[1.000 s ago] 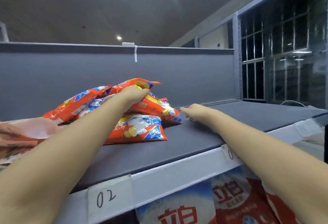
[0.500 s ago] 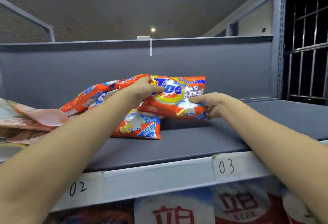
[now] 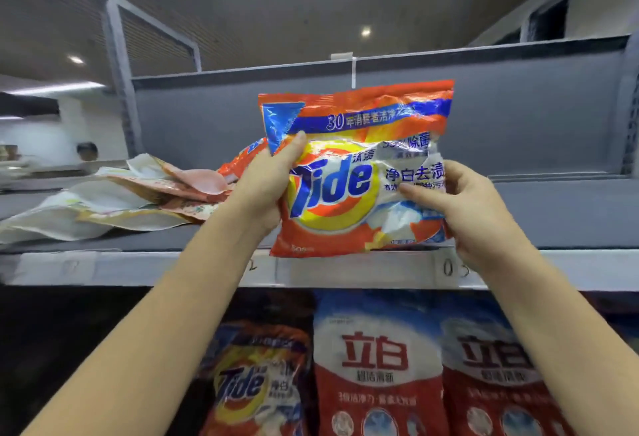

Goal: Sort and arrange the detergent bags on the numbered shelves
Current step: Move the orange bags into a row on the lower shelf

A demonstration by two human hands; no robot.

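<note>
orange tide detergent bag held upright at frame center, in front of the grey shelf. left hand grips its left edge; right hand pinches its right side. pale bags lie at left.

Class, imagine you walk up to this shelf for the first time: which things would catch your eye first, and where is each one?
First, the glossy orange plastic Tide detergent bag, held upright at the centre in front of the grey shelf, with the left hand gripping its left edge and the right hand pinching its right side. Next, the red-and-white detergent bags standing on the shelf below. Pale crumpled bags lie flat on the left.
</note>
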